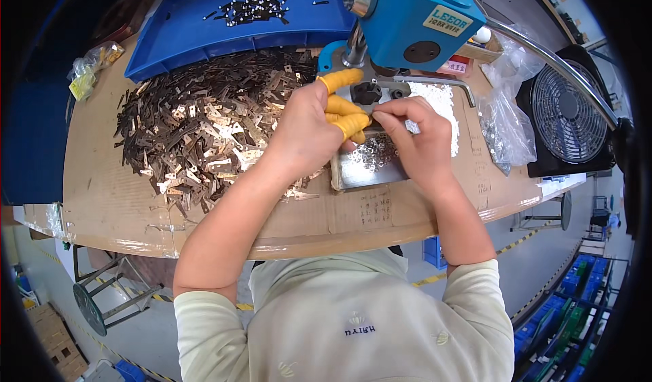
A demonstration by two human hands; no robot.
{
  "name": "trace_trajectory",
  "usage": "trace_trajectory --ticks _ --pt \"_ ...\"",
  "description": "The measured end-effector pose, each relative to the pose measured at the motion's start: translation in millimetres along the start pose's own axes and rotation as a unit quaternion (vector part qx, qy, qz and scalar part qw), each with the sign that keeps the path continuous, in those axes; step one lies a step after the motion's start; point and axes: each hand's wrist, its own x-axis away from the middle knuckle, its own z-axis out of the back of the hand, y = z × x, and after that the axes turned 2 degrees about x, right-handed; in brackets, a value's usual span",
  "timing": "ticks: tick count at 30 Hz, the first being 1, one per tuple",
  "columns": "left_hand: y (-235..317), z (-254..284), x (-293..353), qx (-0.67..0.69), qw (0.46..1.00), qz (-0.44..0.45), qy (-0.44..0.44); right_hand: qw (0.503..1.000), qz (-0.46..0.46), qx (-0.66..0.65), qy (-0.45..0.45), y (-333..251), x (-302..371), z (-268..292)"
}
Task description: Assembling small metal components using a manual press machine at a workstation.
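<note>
My left hand (307, 125), with yellow covers on several fingers, reaches over the base of a blue bench press (424, 25). Its fingers are bent and closed near a dark metal fixture (367, 94); whatever they grip is hidden. Opposite it, my right hand (424, 137) pinches thumb and forefinger together close to the left fingertips. Anything in that pinch is too small to make out. Just below both hands, small shiny rings (370, 155) lie scattered on a flat metal plate (367, 178).
Left of my forearm spreads a big heap of flat metal strips (204, 124). Behind it stands a blue tray (183, 35) holding finished-looking dark pieces (255, 5). Small white parts (441, 107), a hex key (448, 81), a plastic bag (506, 131) and a black fan (570, 114) are on the right.
</note>
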Motion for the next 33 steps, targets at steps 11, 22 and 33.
trace_trajectory --ticks 11,22,33 --pt "18 4 -41 0.015 1.0 -0.012 0.025 0.975 0.092 -0.035 0.201 -2 -2 60" --pt "11 6 -45 0.089 0.996 -0.021 0.007 0.942 0.26 -0.198 0.07 -9 48 143" --pt "21 19 -45 -0.101 0.989 -0.088 0.067 0.973 0.093 -0.111 0.177 -7 51 50"
